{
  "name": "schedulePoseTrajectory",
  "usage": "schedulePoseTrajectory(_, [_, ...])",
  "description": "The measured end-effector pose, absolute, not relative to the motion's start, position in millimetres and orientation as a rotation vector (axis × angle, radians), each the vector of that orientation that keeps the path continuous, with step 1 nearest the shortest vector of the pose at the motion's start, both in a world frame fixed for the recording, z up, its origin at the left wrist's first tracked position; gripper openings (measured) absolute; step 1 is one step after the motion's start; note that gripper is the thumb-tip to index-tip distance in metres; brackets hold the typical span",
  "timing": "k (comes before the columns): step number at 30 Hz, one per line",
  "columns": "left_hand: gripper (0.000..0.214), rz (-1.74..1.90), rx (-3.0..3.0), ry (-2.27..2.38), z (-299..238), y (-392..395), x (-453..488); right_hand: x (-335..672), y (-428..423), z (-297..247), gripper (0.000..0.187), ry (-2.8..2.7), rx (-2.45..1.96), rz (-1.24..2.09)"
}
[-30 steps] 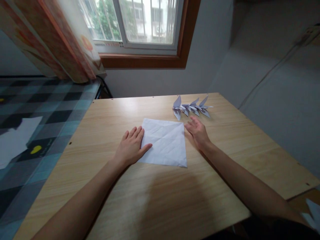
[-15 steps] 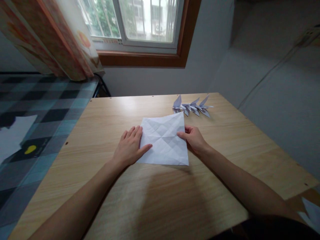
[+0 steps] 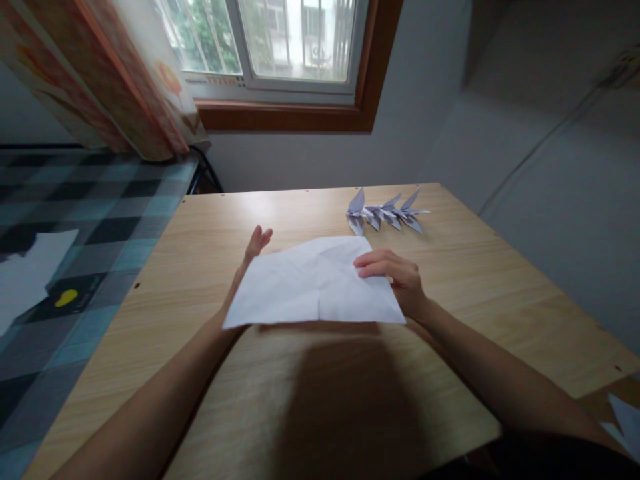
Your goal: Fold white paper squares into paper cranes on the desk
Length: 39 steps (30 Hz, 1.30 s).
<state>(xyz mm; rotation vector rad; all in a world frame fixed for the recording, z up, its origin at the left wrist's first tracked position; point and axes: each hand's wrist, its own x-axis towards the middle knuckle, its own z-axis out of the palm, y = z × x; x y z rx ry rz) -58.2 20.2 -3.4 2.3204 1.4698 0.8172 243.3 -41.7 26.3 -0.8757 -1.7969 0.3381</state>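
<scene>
A creased white sheet of paper point(image 3: 300, 287) is raised off the table, its near edge tilted toward me. My right hand point(image 3: 400, 277) pinches it at the right side, fingers on top and the thumb hidden underneath. Behind the sheet's left edge stands my left hand point(image 3: 256, 245), turned on its side with the fingers stretched out. The paper covers part of that hand, and I see nothing held in it. A row of folded paper leaf shapes point(image 3: 385, 213) lies beyond the sheet, toward the far right of the table.
The wooden table point(image 3: 200, 267) runs up to the wall below the window. At left a checked cloth point(image 3: 100, 193) carries white paper pieces point(image 3: 30, 277) and a dark item with a yellow mark point(image 3: 67, 298). Another white paper piece point(image 3: 625, 423) shows at lower right.
The sheet has been lifted from the table and turned over by my right hand, which now has its fingers on top. My left hand has let go of the paper and turned on edge.
</scene>
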Motion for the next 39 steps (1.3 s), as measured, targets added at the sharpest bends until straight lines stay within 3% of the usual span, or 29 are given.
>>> schedulePoseTrajectory(3, [0.064, 0.947, 2.358, 1.203, 1, 18, -62, 258, -32, 9, 0.021, -1.907, -0.96, 0.435])
schedulePoseTrajectory(8, [0.031, 0.858, 2.661, 0.919, 0, 20, -61, 277, -21, -9, 0.009, -2.083, -1.012, 0.607])
schedulePoseTrajectory(12, [0.025, 0.689, 2.794, 0.764, -5, 25, -65, 280, -18, -9, 0.026, -2.123, -1.023, 0.726])
schedulePoseTrajectory(18, [0.019, 0.75, 2.643, 0.745, 3, 17, -64, 274, -21, -7, 0.018, -1.949, -1.212, 0.798])
schedulePoseTrajectory(22, [0.041, 0.795, 2.502, 1.006, 9, 14, -60, 260, -23, -10, 0.034, -1.665, -1.349, 0.8])
schedulePoseTrajectory(26, [0.03, 1.007, 2.502, 1.359, 7, 17, -58, 251, -19, -15, 0.07, -1.511, -1.525, 0.481])
schedulePoseTrajectory(30, [0.074, 1.173, 2.644, 1.547, 3, 12, -50, 248, -17, -14, 0.075, -1.642, -1.53, 0.128])
schedulePoseTrajectory(34, [0.063, 0.71, 2.932, 1.301, -1, 3, -38, 235, -21, -10, 0.073, -1.967, -1.385, 0.009])
schedulePoseTrajectory(39, [0.055, 0.115, 2.916, 1.213, -4, 0, -31, 204, -20, -9, 0.079, -2.423, -1.203, 0.102])
